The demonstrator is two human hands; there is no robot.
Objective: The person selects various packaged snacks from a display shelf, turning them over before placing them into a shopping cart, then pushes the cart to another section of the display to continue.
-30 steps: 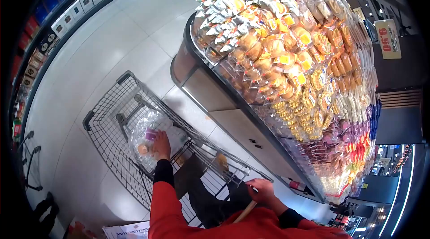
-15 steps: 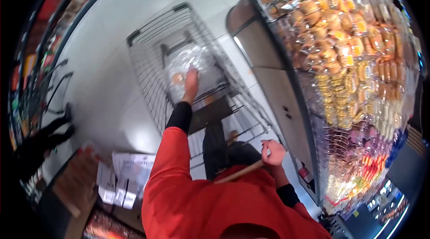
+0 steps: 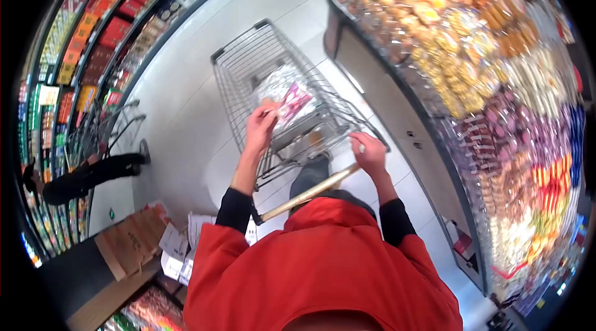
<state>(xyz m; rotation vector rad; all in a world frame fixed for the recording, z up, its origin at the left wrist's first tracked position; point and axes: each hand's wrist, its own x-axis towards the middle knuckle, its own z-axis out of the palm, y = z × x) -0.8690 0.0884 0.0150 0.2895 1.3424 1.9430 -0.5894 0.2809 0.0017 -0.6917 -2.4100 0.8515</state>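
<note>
A wire shopping cart [image 3: 225, 86] stands ahead of me, with a clear, shiny plastic bag [image 3: 279, 82] inside. My left hand [image 3: 261, 127] is over its near left part, fingers pinched together at the edge of a pink and white packet [image 3: 295, 101]. The packet lies above the clear bag, tilted. My right hand [image 3: 370, 154] is curled at the right end of the pale cart handle [image 3: 310, 192], whose left end is free of any hand.
To the right runs a long display bin [image 3: 397, 98] heaped with wrapped food. Stocked shelves [image 3: 99, 39] curve along the left, where a person in dark clothes [image 3: 87, 179] is beside another cart [image 3: 121, 129]. Cardboard [image 3: 130, 238] and white boxes [image 3: 176, 250] sit lower left.
My left hand has drawn back from the clear bag, and the pink packet now shows at its fingers. My right hand is higher in view. The view has shifted, showing more shelves.
</note>
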